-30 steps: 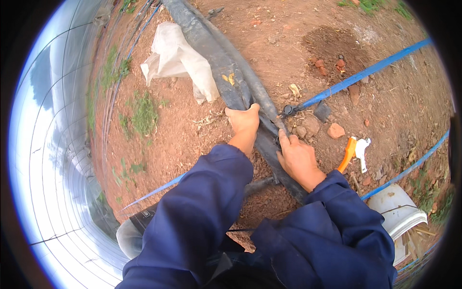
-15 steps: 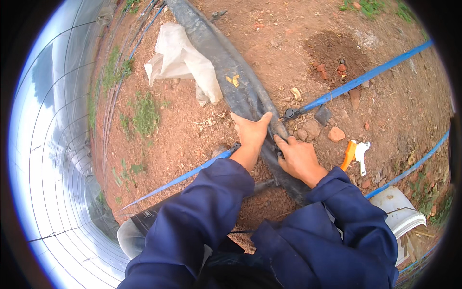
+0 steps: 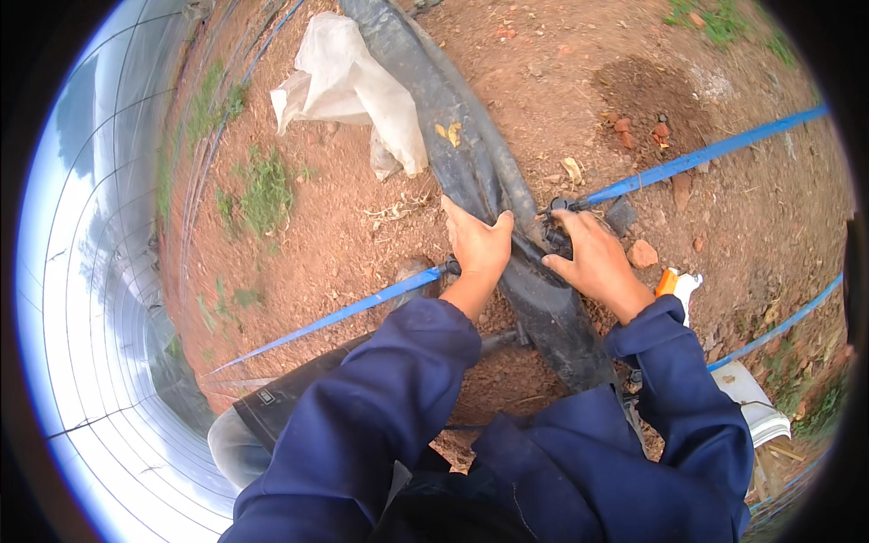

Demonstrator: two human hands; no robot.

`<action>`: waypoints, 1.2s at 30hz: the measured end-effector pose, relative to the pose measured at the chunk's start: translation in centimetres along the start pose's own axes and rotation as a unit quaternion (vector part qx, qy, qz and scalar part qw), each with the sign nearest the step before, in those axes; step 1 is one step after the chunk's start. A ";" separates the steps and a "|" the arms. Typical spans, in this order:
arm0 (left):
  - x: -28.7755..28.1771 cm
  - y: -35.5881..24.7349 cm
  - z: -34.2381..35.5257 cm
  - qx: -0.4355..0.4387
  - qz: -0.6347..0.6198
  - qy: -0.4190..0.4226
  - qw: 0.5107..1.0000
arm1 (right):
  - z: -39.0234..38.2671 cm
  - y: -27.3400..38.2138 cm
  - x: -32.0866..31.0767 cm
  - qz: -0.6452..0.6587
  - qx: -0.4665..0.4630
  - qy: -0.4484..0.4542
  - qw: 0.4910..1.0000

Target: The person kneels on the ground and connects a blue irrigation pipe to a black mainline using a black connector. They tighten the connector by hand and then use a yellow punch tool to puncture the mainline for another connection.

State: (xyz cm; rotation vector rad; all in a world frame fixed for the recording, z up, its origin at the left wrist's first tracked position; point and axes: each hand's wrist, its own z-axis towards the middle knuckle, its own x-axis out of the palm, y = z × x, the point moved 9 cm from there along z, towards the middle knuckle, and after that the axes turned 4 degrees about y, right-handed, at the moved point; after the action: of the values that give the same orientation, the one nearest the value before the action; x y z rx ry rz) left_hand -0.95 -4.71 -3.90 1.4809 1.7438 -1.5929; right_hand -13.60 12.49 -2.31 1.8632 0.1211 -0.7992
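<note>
The black hose (image 3: 471, 149) lies on the reddish soil (image 3: 507, 376) and runs diagonally from the top edge, near the middle, down toward the lower right, where it reaches the front of the navy jacket (image 3: 561, 452). The left hand (image 3: 480, 244) rests across the hose at mid-length; its thumb and index finger are spread apart over the black surface, and the remaining fingers are hidden, so whether this grip closes underneath cannot be determined. The right hand (image 3: 597, 262) is positioned at the right edge of the hose, with the thumb and fingers curved around a black connector (image 3: 558, 242); a gap shows between thumb and fingertips, and whether this grip pinches the part cannot be determined. Just above the right fingertips, a black ring fitting (image 3: 561, 204) sits at the end of 1 blue tape (image 3: 706, 156), which extends to the upper right. A 2nd blue tape (image 3: 344, 312) extends to the lower left from a black end piece (image 3: 451, 265) beside the left wrist. A crumpled white sheet (image 3: 348, 81) lies against the left side of the hose. A yellow leaf (image 3: 448, 134) rests on the hose above the left hand. An orange and white tool (image 3: 679, 288) lies on the soil, right of the right wrist, partly covered by the sleeve.
</note>
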 end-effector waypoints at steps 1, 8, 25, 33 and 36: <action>-0.1 -0.1 0.0 0.003 -0.003 -0.005 1.000 | 0.7 0.3 -0.1 0.009 -0.014 -0.002 1.000; -0.3 -0.5 -0.2 0.001 0.017 0.006 1.000 | 3.9 1.2 1.1 -0.011 -0.049 0.040 0.998; -0.1 0.9 0.0 0.047 -0.045 0.007 0.998 | 6.1 6.5 3.1 -0.260 -0.305 0.152 0.903; 0.2 1.9 0.3 0.043 -0.074 0.025 0.996 | 6.8 8.4 3.5 -0.211 -0.359 0.153 0.896; 0.2 1.9 0.5 0.049 -0.103 0.036 0.993 | 7.7 7.9 4.1 -0.216 -0.294 0.215 0.906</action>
State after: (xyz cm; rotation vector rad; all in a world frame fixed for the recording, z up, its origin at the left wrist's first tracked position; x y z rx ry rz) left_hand 0.38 -5.35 -5.18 1.4581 1.9385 -1.7693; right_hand -10.62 1.27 -0.16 1.4067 0.9781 -0.5371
